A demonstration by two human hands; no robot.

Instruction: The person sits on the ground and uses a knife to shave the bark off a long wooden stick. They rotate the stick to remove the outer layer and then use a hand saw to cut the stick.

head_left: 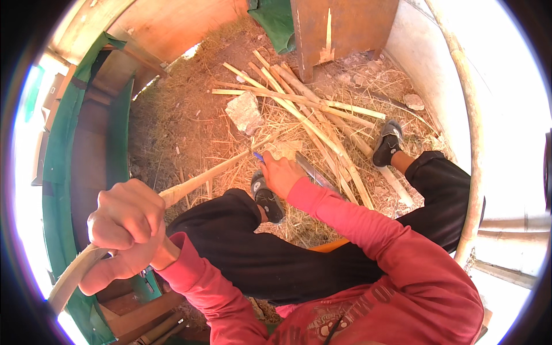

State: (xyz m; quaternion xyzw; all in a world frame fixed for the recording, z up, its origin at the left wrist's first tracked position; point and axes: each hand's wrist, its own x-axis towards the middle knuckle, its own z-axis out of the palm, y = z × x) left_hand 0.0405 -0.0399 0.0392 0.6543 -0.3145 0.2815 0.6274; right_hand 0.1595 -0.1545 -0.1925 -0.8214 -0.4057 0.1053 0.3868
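Observation:
My left hand (129,227) is closed in a fist around a long, pale bamboo strip (201,179). The strip passes through the fist, one end rising towards the lower left, the other slanting away to the middle of the floor. My right hand (282,177) is closed beside its far part, between my feet. Something blue (259,156), apparently the handle of a small tool, shows at the right fingers; most of it is hidden. A long grey metal blade (315,171) lies just right of that hand, its hilt out of sight.
Several split bamboo lengths (330,138) lie crossed on the straw-strewn ground, beside a pale stone block (244,112). A brown wooden panel (339,34) stands beyond. A bamboo pole (472,126) rises on the right; green-edged boards (63,149) stand on the left.

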